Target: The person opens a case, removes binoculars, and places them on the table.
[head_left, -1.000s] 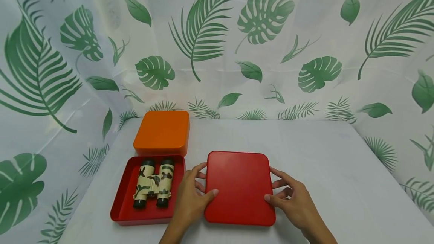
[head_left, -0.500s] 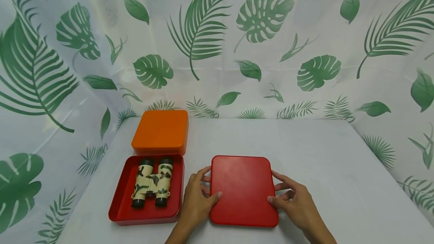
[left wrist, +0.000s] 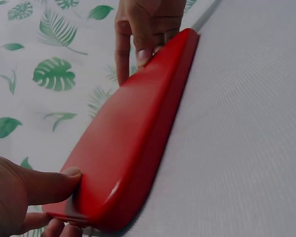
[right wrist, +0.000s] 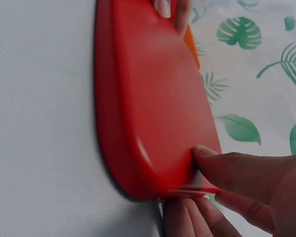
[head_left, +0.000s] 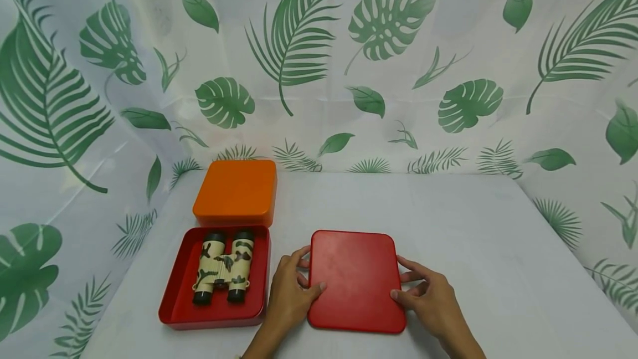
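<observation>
Both hands hold a red square lid with rounded corners, its smooth face up. My left hand grips the left side, thumb on top and fingers at the edge below. Opposite it, my right hand pinches the right side in the same way. The left wrist view shows the lid's side wall close over the white surface. Left of the left hand stands an open red box, and camouflage-patterned binoculars lie inside it. What is under the lid is hidden.
An orange box or lid, flat face up, sits right behind the open red box. White cloth covers the table. Behind and at both sides hang white sheets printed with green leaves.
The red lid, held in both hands, has shifted slightly right and towards me, and looks lower over the table. The open box and the binoculars stay in place.
</observation>
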A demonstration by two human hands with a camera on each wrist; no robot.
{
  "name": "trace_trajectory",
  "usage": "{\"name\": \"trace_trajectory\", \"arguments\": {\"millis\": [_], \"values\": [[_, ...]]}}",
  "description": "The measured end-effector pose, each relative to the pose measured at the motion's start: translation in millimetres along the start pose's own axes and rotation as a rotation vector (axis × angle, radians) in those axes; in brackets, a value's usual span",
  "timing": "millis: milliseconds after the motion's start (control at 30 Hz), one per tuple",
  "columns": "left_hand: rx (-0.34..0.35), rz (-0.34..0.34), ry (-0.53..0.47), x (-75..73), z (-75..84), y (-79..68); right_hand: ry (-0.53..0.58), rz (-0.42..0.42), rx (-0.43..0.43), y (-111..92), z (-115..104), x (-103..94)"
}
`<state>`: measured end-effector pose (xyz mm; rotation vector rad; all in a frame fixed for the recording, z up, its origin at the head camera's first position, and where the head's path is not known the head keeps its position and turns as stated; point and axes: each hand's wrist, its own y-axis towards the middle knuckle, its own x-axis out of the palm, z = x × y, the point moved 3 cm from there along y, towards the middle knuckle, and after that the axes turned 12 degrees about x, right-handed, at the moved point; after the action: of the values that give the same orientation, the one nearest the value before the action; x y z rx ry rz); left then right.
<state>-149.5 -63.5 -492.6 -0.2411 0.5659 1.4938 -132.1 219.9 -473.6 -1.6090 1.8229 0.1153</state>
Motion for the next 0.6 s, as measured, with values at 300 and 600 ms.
{"name": "trace_trajectory", "arguments": {"millis": [300, 600], "values": [[-0.016, -0.005, 0.065, 0.1, 0.1, 0.8, -0.030, 0.022, 0.008, 0.2, 0.4, 4.5], [-0.042, -0.018, 0.084, 1.4, -0.1, 2.7, -0.062, 0.027, -0.002, -0.7, 0.3, 5.7]]}}
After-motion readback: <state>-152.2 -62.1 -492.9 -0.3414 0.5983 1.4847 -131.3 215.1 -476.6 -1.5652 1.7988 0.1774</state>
